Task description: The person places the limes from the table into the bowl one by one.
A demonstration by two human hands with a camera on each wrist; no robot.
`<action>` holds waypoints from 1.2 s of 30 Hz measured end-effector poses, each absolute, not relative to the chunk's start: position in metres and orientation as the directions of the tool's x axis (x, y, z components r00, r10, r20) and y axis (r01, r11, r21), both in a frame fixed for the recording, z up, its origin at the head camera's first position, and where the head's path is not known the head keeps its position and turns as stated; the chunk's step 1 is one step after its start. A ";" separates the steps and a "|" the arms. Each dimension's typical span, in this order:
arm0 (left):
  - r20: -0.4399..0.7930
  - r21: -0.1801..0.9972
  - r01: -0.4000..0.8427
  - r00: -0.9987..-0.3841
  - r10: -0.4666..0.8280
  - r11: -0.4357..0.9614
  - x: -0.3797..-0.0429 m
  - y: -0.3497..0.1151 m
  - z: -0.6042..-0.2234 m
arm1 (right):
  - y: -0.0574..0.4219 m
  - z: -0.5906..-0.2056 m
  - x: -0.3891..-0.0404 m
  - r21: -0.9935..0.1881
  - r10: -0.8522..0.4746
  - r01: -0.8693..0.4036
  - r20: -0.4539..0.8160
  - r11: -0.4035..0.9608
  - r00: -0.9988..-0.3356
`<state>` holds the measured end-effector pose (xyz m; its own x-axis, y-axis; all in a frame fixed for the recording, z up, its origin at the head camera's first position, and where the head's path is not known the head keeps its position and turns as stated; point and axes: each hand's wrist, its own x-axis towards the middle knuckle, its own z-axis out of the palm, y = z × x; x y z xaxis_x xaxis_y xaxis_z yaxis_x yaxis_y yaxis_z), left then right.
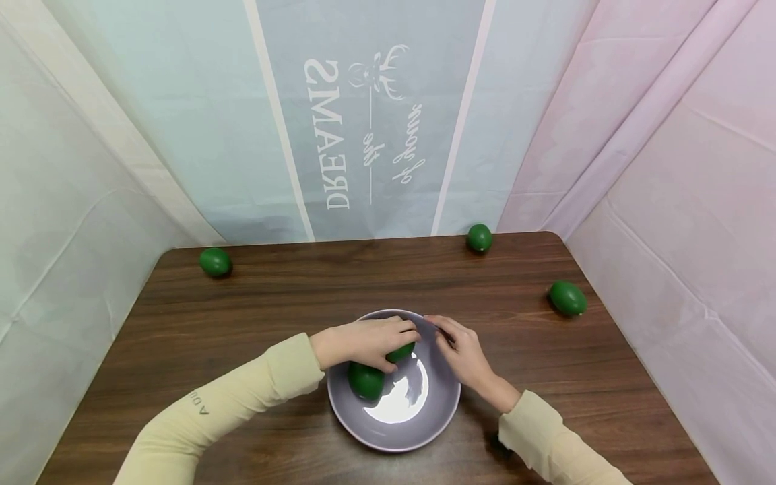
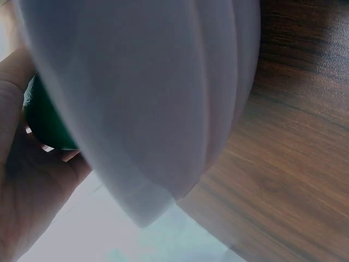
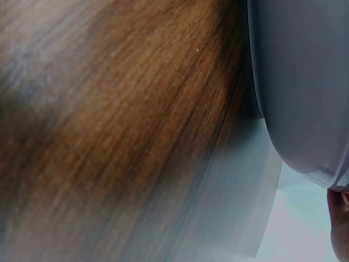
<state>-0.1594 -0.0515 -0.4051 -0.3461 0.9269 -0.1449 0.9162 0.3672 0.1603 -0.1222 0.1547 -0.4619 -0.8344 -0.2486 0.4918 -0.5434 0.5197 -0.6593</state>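
A purple-grey bowl [image 1: 394, 434] stands near the front of the table with two green limes inside. My left hand [image 1: 372, 342] reaches over its left rim, fingers curled over one lime [image 1: 401, 353]. Beside it lies the other lime [image 1: 366, 382]. The left wrist view shows the gripped lime [image 2: 49, 117] partly hidden behind the bowl's wall [image 2: 136, 109]. At the right rim, my right hand [image 1: 465, 356] holds the bowl's edge, thumb on the inner side. A finger [image 3: 339, 224] shows at the rim in the right wrist view.
More limes lie about the brown wooden table [image 1: 291, 289]: one at the back left [image 1: 215, 262], one at the back right [image 1: 479, 238] and one near the right edge [image 1: 567, 298]. A dark object [image 1: 502, 444] shows partly by the right sleeve. Pale cloth [image 1: 376, 135] hangs behind.
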 end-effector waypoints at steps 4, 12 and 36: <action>-0.151 0.162 0.917 -0.343 0.927 0.366 -0.159 -0.050 -0.407 | 0.154 -0.461 -0.122 -0.660 -0.250 -0.542 0.490 0.520 -0.835; -0.185 0.166 0.906 -0.360 0.915 0.390 -0.157 -0.049 -0.411 | 0.154 -0.462 -0.122 -0.659 -0.247 -0.552 0.503 0.511 -0.829; -0.153 0.137 0.921 -0.344 0.926 0.365 -0.163 -0.055 -0.404 | 0.155 -0.463 -0.123 -0.668 -0.241 -0.544 0.496 0.509 -0.834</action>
